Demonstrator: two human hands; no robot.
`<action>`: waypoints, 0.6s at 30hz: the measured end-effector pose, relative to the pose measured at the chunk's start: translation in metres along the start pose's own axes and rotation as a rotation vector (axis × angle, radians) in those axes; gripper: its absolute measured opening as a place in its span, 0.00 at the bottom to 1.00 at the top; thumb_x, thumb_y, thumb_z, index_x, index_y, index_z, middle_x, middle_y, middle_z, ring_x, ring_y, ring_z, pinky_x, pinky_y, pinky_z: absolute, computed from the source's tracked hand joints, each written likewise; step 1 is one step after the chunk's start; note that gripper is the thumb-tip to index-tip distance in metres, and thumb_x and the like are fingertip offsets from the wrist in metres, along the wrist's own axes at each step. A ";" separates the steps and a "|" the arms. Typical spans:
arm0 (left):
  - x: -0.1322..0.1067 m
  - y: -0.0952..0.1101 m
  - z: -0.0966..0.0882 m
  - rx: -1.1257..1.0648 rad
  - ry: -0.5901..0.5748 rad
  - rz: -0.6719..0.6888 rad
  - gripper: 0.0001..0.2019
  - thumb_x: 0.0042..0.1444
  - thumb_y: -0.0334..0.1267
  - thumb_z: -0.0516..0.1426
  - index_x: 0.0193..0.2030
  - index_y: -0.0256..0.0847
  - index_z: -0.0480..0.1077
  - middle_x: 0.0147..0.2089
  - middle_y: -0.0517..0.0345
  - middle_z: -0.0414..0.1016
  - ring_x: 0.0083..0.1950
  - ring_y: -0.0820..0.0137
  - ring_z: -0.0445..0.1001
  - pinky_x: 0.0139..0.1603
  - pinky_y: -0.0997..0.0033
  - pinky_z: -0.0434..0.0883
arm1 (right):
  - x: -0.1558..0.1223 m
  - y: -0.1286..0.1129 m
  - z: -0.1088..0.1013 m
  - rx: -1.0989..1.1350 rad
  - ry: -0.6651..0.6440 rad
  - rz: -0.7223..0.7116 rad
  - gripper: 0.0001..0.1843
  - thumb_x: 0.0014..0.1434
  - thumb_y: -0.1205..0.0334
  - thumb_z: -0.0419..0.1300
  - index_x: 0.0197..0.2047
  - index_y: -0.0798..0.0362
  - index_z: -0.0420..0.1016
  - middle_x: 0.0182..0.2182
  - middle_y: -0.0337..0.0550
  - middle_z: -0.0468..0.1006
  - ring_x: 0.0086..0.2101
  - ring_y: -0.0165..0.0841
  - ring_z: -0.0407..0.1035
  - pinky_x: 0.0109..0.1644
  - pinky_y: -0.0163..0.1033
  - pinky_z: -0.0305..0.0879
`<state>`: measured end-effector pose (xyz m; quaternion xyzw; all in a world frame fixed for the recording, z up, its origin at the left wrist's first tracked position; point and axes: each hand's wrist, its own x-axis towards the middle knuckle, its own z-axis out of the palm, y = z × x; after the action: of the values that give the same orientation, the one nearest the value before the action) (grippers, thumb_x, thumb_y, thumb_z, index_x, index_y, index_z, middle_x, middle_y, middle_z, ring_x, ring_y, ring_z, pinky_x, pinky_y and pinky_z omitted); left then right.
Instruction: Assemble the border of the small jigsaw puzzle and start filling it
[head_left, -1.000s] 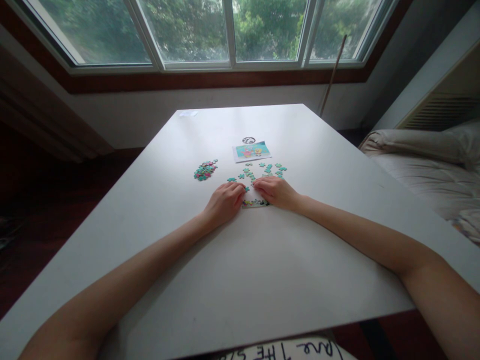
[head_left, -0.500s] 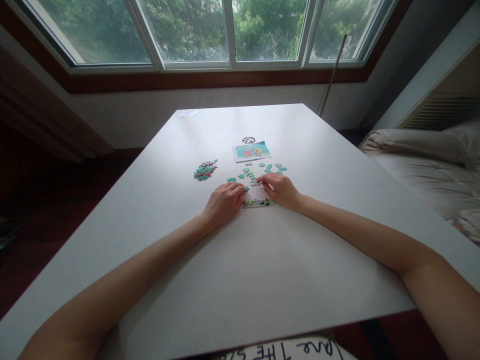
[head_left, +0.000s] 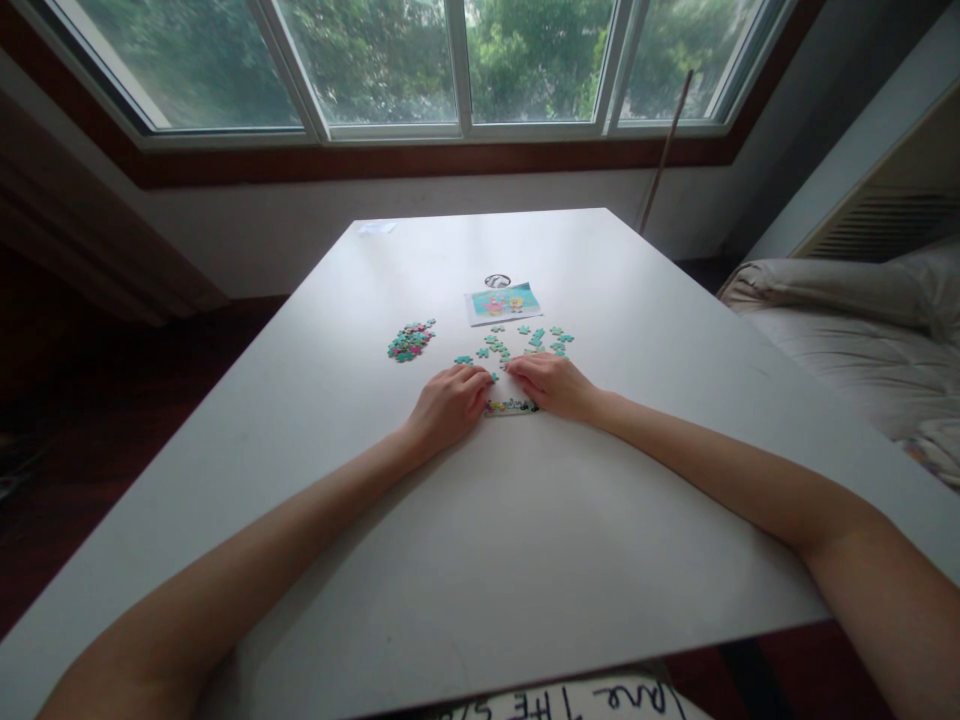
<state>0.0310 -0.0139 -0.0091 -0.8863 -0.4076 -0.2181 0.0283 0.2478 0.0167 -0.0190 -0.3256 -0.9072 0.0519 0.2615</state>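
My left hand [head_left: 451, 402] rests on the table with its fingers curled together, its fingertips beside a small teal puzzle piece [head_left: 494, 377]. What lies under those fingers is hidden. Opposite it, my right hand [head_left: 556, 386] has its fingers pressed together and pointing left, the tips among the nearest green pieces; anything in them is too small to make out. Between the hands, a joined strip of puzzle [head_left: 510, 407] forms a colourful bottom row, its right end by my right hand. Several loose green puzzle pieces [head_left: 493, 343] are spread just beyond the fingers.
A heap of mixed puzzle pieces [head_left: 410, 342] lies to the left. Behind the loose pieces is a picture card [head_left: 504, 303], with a dark round mark [head_left: 497, 281] past it. The white table [head_left: 480, 560] reaches toward the window; a padded seat [head_left: 825, 320] stands at the right.
My right hand has moved slightly left and nearer to me, its fingers lower and closer to my left hand. My left hand has stayed in place.
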 end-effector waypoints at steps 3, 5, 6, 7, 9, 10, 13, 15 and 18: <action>0.000 -0.001 0.002 -0.042 -0.005 0.001 0.10 0.59 0.30 0.50 0.46 0.39 0.69 0.47 0.52 0.73 0.48 0.64 0.70 0.50 0.63 0.70 | 0.002 -0.001 0.000 0.022 -0.020 -0.016 0.13 0.63 0.65 0.48 0.48 0.54 0.68 0.49 0.50 0.75 0.50 0.36 0.69 0.56 0.44 0.62; 0.000 -0.002 0.003 -0.076 -0.002 0.012 0.11 0.58 0.29 0.49 0.46 0.39 0.68 0.48 0.51 0.72 0.50 0.64 0.69 0.52 0.62 0.70 | 0.003 -0.002 -0.001 0.025 -0.033 -0.010 0.14 0.64 0.63 0.47 0.49 0.54 0.67 0.50 0.51 0.74 0.53 0.37 0.66 0.58 0.47 0.60; 0.000 -0.002 0.003 -0.090 -0.003 0.018 0.11 0.58 0.29 0.49 0.47 0.38 0.67 0.48 0.51 0.72 0.50 0.64 0.68 0.53 0.61 0.69 | 0.003 -0.003 -0.001 0.026 -0.038 -0.010 0.14 0.64 0.61 0.47 0.50 0.55 0.66 0.51 0.52 0.74 0.54 0.38 0.65 0.58 0.48 0.59; 0.001 -0.002 0.003 -0.101 -0.006 0.023 0.12 0.58 0.29 0.49 0.47 0.38 0.67 0.49 0.50 0.71 0.51 0.64 0.68 0.54 0.61 0.69 | 0.003 -0.003 -0.002 0.028 -0.041 -0.010 0.14 0.64 0.60 0.47 0.50 0.55 0.66 0.51 0.53 0.74 0.54 0.39 0.65 0.58 0.48 0.59; 0.001 -0.001 0.003 -0.120 -0.015 0.024 0.12 0.59 0.29 0.48 0.47 0.38 0.66 0.50 0.49 0.70 0.52 0.64 0.68 0.56 0.60 0.68 | 0.003 -0.004 -0.003 0.033 -0.038 -0.012 0.14 0.64 0.59 0.47 0.49 0.55 0.66 0.50 0.53 0.74 0.53 0.39 0.66 0.57 0.48 0.60; 0.002 0.000 0.002 -0.130 -0.022 0.022 0.12 0.59 0.29 0.48 0.48 0.38 0.66 0.51 0.49 0.69 0.53 0.64 0.67 0.57 0.60 0.67 | 0.003 -0.004 -0.004 0.033 -0.034 -0.013 0.14 0.64 0.58 0.48 0.49 0.55 0.67 0.49 0.54 0.75 0.52 0.39 0.67 0.56 0.48 0.61; 0.002 0.000 0.001 -0.151 -0.041 0.016 0.13 0.59 0.29 0.47 0.49 0.39 0.65 0.54 0.49 0.68 0.55 0.65 0.67 0.58 0.61 0.66 | 0.002 -0.005 -0.006 0.011 -0.020 -0.006 0.14 0.64 0.57 0.48 0.47 0.54 0.68 0.45 0.52 0.76 0.47 0.39 0.69 0.53 0.46 0.63; 0.002 0.000 0.000 -0.140 -0.047 0.016 0.13 0.60 0.29 0.48 0.49 0.39 0.66 0.54 0.50 0.69 0.55 0.65 0.67 0.58 0.62 0.66 | 0.001 -0.006 -0.007 -0.019 -0.016 0.004 0.13 0.65 0.57 0.48 0.45 0.54 0.69 0.42 0.51 0.77 0.45 0.38 0.70 0.51 0.44 0.63; 0.002 0.000 0.000 -0.096 -0.042 0.010 0.12 0.60 0.30 0.48 0.48 0.39 0.66 0.51 0.51 0.71 0.52 0.65 0.68 0.56 0.62 0.67 | 0.001 -0.008 -0.008 -0.059 -0.011 0.037 0.14 0.65 0.57 0.48 0.42 0.54 0.71 0.40 0.50 0.78 0.43 0.37 0.71 0.49 0.42 0.62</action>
<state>0.0318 -0.0123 -0.0083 -0.8930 -0.3929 -0.2185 -0.0216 0.2470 0.0107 -0.0096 -0.3495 -0.9036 0.0317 0.2458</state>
